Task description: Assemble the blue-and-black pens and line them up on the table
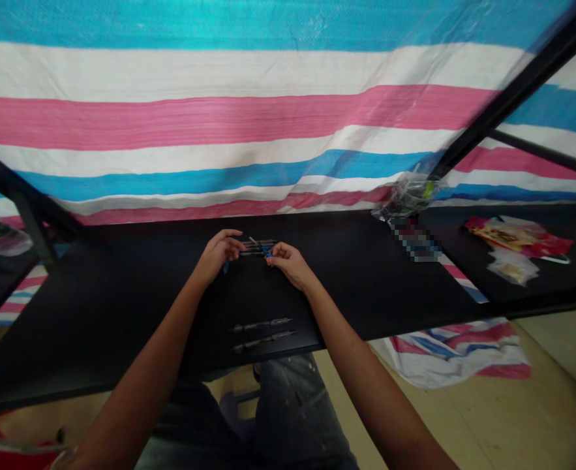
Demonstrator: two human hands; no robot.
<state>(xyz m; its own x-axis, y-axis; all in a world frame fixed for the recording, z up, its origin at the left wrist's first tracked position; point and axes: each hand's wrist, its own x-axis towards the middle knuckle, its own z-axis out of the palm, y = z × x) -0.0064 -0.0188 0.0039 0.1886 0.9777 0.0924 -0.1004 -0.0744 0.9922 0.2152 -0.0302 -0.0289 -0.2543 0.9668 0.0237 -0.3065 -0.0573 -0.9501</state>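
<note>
Several slim pens (254, 247) lie side by side, roughly level, between my hands on the black table. A dark band or clip seems to cross them, and a short pale tip sticks up at their far side. My left hand (218, 254) has its fingers curled at the left ends, index finger stretched out above. Thumb and index finger of my right hand (288, 262) pinch the right ends, where a small blue piece (268, 250) shows. Another blue bit peeks out below my left hand. Closer to me, two dark pens (263, 324) lie apart from the group.
A black tabletop (136, 287) runs across, its front edge by my legs. At the back right are a crumpled clear plastic bag (409, 194) and a blurred-out item (415, 240). A red packet (517, 236) lies farther right. Striped sheeting (268, 121) hangs behind, between black frame bars.
</note>
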